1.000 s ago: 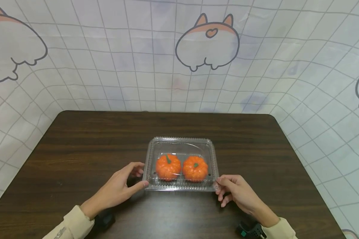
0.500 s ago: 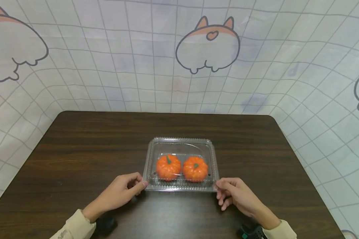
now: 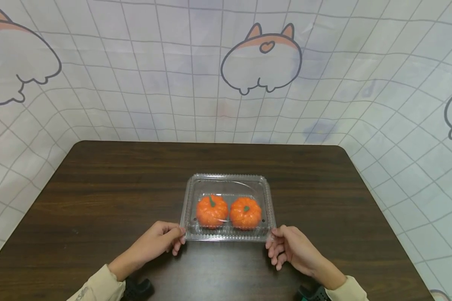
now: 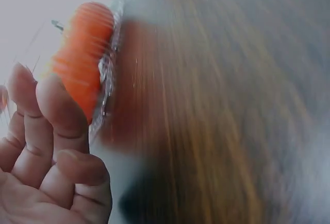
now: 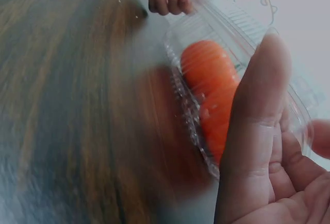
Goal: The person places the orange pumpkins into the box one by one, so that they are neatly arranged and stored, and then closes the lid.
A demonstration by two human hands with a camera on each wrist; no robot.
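A clear plastic clamshell container (image 3: 229, 237) sits on the table with its lid down. Inside, side by side, are two small orange pumpkins, the left pumpkin (image 3: 211, 211) and the right pumpkin (image 3: 245, 213), each with a green stem. My left hand (image 3: 154, 244) pinches the container's front left corner between thumb and fingers. At the front right corner, my right hand (image 3: 297, 253) pinches the rim, its lower fingers loosely curled. The right wrist view shows the orange pumpkins (image 5: 206, 69) through the clear plastic, behind my fingers.
The dark wood-grain table (image 3: 135, 175) reaches back to a white grid-patterned curtain (image 3: 154, 83) with cartoon animal drawings, which also closes off both sides. Dark wrist devices, one at the left wrist (image 3: 137, 289) and one at the right wrist (image 3: 314, 292), hang just above the tabletop.
My left hand has closed from a spread grasp at the left side to a pinch at the front left corner. The right hand has shifted slightly left. The container has stayed in place.
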